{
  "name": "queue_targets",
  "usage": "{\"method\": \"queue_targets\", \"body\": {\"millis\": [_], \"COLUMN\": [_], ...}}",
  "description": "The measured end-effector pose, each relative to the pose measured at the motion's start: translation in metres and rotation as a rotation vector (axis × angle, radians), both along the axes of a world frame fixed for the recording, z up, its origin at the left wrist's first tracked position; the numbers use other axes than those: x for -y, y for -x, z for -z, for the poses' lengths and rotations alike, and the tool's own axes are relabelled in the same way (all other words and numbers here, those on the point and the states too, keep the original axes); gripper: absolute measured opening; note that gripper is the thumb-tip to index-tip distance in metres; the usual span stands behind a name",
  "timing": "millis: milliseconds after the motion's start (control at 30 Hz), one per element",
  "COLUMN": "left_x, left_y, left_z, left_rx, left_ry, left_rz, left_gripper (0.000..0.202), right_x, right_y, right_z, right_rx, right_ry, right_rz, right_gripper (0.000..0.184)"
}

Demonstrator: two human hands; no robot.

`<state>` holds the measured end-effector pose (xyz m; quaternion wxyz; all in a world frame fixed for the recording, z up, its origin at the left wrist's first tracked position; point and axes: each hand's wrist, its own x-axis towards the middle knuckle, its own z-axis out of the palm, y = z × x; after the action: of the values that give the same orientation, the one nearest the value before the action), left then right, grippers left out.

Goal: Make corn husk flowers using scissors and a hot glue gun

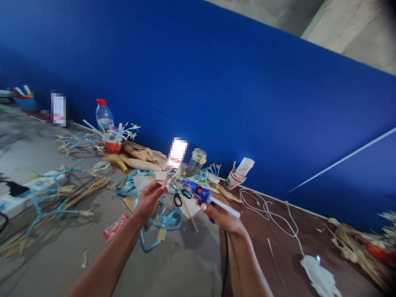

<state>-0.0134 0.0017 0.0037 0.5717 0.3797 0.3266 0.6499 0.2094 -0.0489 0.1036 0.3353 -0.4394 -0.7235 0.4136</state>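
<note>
My right hand (pixel 221 215) grips a blue hot-glue gun (pixel 198 192) with a white glue stick (pixel 225 207) poking out of its back; the nozzle points left toward my other hand. My left hand (pixel 150 198) pinches a small dried husk piece (pixel 167 181) at its fingertips, close to the gun's tip. Under both hands lie light-blue ribbon loops (pixel 161 220), black-handled scissors (pixel 177 199) and a thin wooden stick (pixel 189 214) on the grey table (pixel 173 264).
A blue partition (pixel 216 82) backs the table. Along it stand a water bottle (pixel 104 116), an orange cup (pixel 112 145), dried husks (pixel 144 156), a glass jar (pixel 196 161) and a paper cup (pixel 232 180). White cord (pixel 272 214) crosses a brown surface (pixel 278 264). Tape roll (pixel 102 166) at left.
</note>
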Motion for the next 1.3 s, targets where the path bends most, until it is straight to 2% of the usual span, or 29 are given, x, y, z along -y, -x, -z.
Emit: {"method": "queue_targets", "body": {"millis": [133, 267, 367, 533, 733, 867, 933, 1000, 1100, 1200, 1300], "left_x": [0.003, 0.005, 0.005, 0.005, 0.006, 0.007, 0.008, 0.009, 0.01, 0.011, 0.011], "left_y": [0.0, 0.0, 0.0, 0.001, 0.003, 0.003, 0.002, 0.001, -0.003, -0.006, -0.006], "left_z": [-0.008, -0.012, -0.014, -0.015, -0.013, -0.012, -0.012, -0.013, -0.013, -0.012, -0.011], "left_rx": [0.08, 0.175, 0.206, 0.204, 0.234, 0.208, 0.187, 0.161, 0.108, 0.078, 0.072], "left_ry": [-0.007, 0.034, 0.061, 0.025, 0.028, 0.033, 0.063, 0.101, 0.12, 0.099, 0.096], "left_rz": [0.036, 0.058, 0.059, 0.084, 0.14, 0.189, 0.189, 0.183, 0.195, 0.214, 0.221], "left_gripper": [0.019, 0.02, 0.022, 0.019, 0.017, 0.018, 0.022, 0.026, 0.027, 0.024, 0.023], "right_x": [0.0, 0.0, 0.0, -0.002, -0.001, -0.001, -0.004, -0.006, -0.006, -0.003, 0.0], "right_y": [0.009, 0.033, 0.048, 0.059, 0.056, 0.049, 0.049, 0.052, 0.06, 0.069, 0.075], "right_z": [0.001, 0.02, 0.036, 0.052, 0.058, 0.053, 0.05, 0.048, 0.049, 0.053, 0.057], "right_rx": [0.276, 0.604, 0.775, 0.925, 0.961, 0.864, 0.69, 0.427, 0.056, -0.127, -0.2], "right_ry": [-0.048, -0.137, -0.171, -0.197, -0.192, -0.183, -0.168, -0.133, -0.114, -0.139, -0.15], "right_rz": [-0.039, -0.075, -0.076, -0.1, -0.163, -0.131, -0.013, 0.111, 0.177, 0.182, 0.21], "right_gripper": [0.028, 0.036, 0.04, 0.042, 0.042, 0.04, 0.034, 0.03, 0.032, 0.033, 0.034]}}
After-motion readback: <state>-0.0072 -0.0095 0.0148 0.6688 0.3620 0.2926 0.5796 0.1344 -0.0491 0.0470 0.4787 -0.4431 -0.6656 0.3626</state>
